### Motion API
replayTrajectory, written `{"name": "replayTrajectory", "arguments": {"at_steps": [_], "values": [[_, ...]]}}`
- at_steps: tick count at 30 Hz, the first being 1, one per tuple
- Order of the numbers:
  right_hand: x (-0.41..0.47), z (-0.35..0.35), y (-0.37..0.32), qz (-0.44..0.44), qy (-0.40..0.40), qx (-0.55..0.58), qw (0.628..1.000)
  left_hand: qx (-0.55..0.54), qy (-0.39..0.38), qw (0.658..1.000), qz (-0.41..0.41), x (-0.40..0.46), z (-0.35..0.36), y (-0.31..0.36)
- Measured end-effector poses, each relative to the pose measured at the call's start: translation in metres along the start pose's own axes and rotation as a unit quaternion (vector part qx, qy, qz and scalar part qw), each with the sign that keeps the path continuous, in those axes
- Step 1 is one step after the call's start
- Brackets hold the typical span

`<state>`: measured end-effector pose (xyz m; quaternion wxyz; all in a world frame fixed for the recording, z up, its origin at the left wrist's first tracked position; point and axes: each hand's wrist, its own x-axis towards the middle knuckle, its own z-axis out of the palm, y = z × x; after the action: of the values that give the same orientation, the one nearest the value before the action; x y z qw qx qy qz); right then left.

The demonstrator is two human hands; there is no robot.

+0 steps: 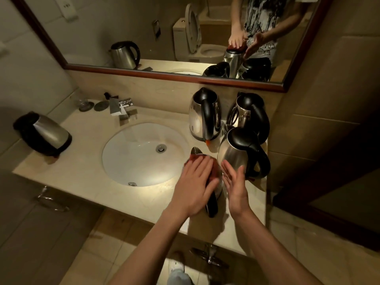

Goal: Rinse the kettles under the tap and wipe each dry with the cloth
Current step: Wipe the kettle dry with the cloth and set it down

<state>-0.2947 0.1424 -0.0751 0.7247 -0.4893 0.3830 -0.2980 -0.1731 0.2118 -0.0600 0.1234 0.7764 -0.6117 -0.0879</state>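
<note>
Kettle [207, 177] right of sink [144, 153] | left hand [195, 188] flat on cloth [213, 169], grip wide | right hand [234, 182] grip wide, empty | steady the body, wipe lid outward.

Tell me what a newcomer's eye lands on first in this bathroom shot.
First the cluster of steel kettles with black handles right of the white sink: the back kettle, the front kettle and one more behind it. Next, the left hand lying flat on the near kettle, with the right hand open beside it. A lone kettle stands far left.
</note>
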Motion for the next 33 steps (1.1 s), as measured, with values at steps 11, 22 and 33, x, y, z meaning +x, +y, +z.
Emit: {"name": "replayTrajectory", "arguments": {"at_steps": [11, 22, 33], "values": [[-0.002, 0.002, 0.002, -0.006, -0.003, -0.012, 1.000, -0.002, -0.063, 0.997, 0.052, -0.049, -0.001, 0.016], [-0.017, 0.004, 0.003, -0.150, 0.052, -0.110, 0.981, -0.043, 0.021, 0.998, -0.045, 0.031, -0.005, 0.015], [-0.004, 0.025, 0.011, -0.262, -0.112, -0.452, 0.846, -0.475, 0.234, 0.824, -0.200, -0.037, -0.026, 0.011]]}}
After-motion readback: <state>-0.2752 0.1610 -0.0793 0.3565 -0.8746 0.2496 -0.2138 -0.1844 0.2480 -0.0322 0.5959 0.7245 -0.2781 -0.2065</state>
